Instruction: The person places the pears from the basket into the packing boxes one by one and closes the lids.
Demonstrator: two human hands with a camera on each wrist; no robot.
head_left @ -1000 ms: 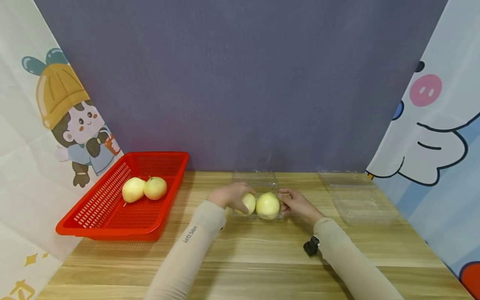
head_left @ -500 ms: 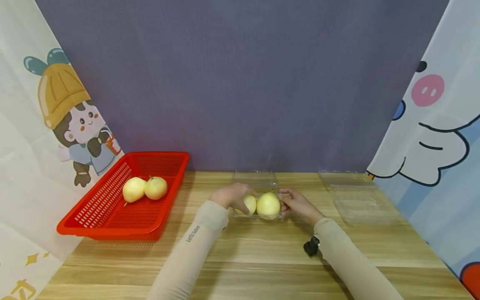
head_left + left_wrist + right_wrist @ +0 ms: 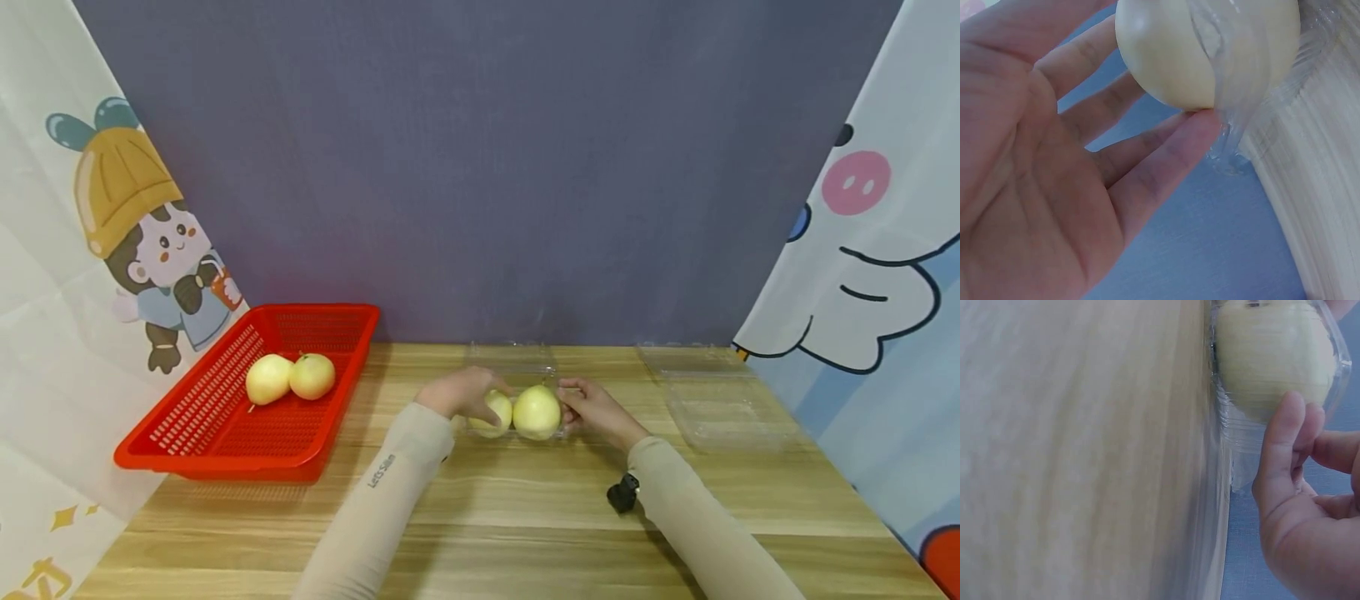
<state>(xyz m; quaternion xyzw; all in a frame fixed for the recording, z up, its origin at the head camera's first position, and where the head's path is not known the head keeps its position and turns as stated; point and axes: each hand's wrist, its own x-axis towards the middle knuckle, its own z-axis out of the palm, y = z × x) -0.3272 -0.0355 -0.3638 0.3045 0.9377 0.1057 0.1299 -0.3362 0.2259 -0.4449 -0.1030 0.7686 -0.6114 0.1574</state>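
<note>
Yellow pears (image 3: 502,409) numbered four: our left hand (image 3: 461,392) gripped one, our right hand (image 3: 597,413) pinched its clear box (image 3: 516,357), another pear (image 3: 537,412) between our fingers (image 3: 1166,164); left of them, one basket (image 3: 247,454) held two; right, a second box (image 3: 723,408).

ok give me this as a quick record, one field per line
left hand: curved round the left fruit
right hand: holding the right side of the middle container
middle container: clear, open, right fruit inside
red basket: on the left, two more pale yellow fruits
right-hand container: clear, open, no fruit visible
surface: wooden table
</note>
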